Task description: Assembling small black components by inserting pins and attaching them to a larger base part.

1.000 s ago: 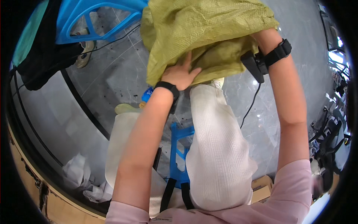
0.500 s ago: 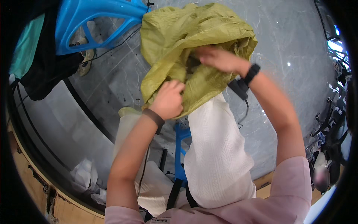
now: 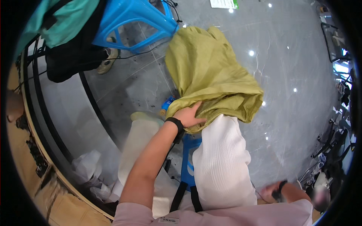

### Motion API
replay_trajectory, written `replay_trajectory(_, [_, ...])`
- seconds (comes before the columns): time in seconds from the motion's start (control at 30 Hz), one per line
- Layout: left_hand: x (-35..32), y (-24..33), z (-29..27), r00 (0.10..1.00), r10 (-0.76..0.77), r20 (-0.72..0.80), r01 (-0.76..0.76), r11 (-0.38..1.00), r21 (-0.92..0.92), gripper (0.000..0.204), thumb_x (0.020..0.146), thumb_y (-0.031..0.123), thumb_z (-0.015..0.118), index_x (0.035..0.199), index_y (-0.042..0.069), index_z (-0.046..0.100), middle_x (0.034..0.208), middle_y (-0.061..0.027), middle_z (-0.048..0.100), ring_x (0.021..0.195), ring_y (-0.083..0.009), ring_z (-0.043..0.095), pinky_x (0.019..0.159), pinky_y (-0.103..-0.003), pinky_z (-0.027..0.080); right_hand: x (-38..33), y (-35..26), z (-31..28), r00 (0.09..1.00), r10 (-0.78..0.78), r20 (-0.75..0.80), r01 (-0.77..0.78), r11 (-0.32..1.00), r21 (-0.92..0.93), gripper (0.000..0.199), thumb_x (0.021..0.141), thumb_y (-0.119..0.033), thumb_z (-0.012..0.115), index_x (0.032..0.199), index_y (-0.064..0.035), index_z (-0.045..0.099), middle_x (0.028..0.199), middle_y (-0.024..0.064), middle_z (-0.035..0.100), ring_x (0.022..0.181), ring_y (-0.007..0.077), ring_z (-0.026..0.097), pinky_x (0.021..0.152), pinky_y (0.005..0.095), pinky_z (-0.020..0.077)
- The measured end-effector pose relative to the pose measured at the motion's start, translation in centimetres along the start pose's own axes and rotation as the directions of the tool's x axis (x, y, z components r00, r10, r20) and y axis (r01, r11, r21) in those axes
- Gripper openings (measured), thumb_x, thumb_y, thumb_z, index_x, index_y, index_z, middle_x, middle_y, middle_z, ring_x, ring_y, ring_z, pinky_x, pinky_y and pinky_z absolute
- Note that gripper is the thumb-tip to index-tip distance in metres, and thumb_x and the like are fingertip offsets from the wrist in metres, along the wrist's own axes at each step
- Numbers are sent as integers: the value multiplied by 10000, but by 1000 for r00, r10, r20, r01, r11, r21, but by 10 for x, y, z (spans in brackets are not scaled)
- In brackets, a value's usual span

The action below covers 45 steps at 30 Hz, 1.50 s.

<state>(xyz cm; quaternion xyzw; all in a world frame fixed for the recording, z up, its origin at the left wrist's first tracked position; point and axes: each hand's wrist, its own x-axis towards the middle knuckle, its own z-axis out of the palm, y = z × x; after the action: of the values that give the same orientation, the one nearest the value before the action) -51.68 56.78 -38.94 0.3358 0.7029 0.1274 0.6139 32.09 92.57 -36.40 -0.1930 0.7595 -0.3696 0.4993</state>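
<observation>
A yellow-green woven sack (image 3: 211,67) lies on the floor in front of my knees, its mouth turned toward me and sagging partly open. The near left part of its rim is in my left hand (image 3: 190,116), the thumb reaching over into the mouth. What the sack holds is hidden in its folds. My right hand (image 3: 269,193) is away from the sack, low at the right beside my thigh. It is smeared by motion, and whether it holds anything is not visible.
A blue plastic stool (image 3: 139,22) stands beyond at the left, next to a person's shoe (image 3: 108,62). A small blue bottle-like item (image 3: 167,104) lies left of the sack. Cables cross the floor. White crumpled plastic (image 3: 88,165) lies lower left; cluttered gear (image 3: 330,150) lines the right.
My right hand has come out of the sack's mouth and swung back to the lower right. The left hand stays at the rim. The blue item beside the sack has come into view.
</observation>
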Motion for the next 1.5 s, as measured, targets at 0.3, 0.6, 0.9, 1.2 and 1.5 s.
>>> replay_trajectory(0.3, [11,-156,109,871,-266,-413,382,896,227,780,921,479,417,1521,96,102,1426,-250,410,1284,-365,452,1082,-427,345,90,-221,-521,955,257,-149,-294,750,-593,298,855,-221,659,1139,-132,665,1037,92,672,987,243,624,867,394,482])
replay_trajectory(0.6, [-97,-38,8,581,-611,-537,645,749,-155,1168,699,287,773,1520,140,-45,1464,-263,335,1310,-372,419,1059,-435,383,201,-375,-815,920,-66,-386,-225,719,-657,208,734,-180,708,930,-115,734,778,141,657,823,343,640,769,422,507])
replay_trajectory(0.9, [-119,49,-112,197,-125,-972,280,958,-67,902,645,289,831,1322,-53,343,1223,-299,508,1128,-444,505,930,-450,446,540,-147,-753,953,-191,-234,171,980,-105,525,749,-163,677,1237,-11,558,1162,154,638,979,287,609,829,381,479])
replay_trajectory(1.2, [-129,14,-99,432,-117,-894,432,897,91,838,650,122,803,1369,50,378,1292,-262,470,1158,-449,488,949,-458,449,508,-39,-784,493,-343,-800,34,926,-376,400,883,-180,504,1271,-100,557,1238,151,600,1150,329,554,990,398,419])
replay_trajectory(1.5, [-120,54,-105,481,47,-876,260,946,193,1063,524,257,902,1393,5,344,1297,-282,472,1193,-425,487,982,-422,444,583,-145,-786,820,-310,-481,142,924,-354,458,862,-148,480,1317,-164,524,1201,168,612,1114,368,568,1010,421,407])
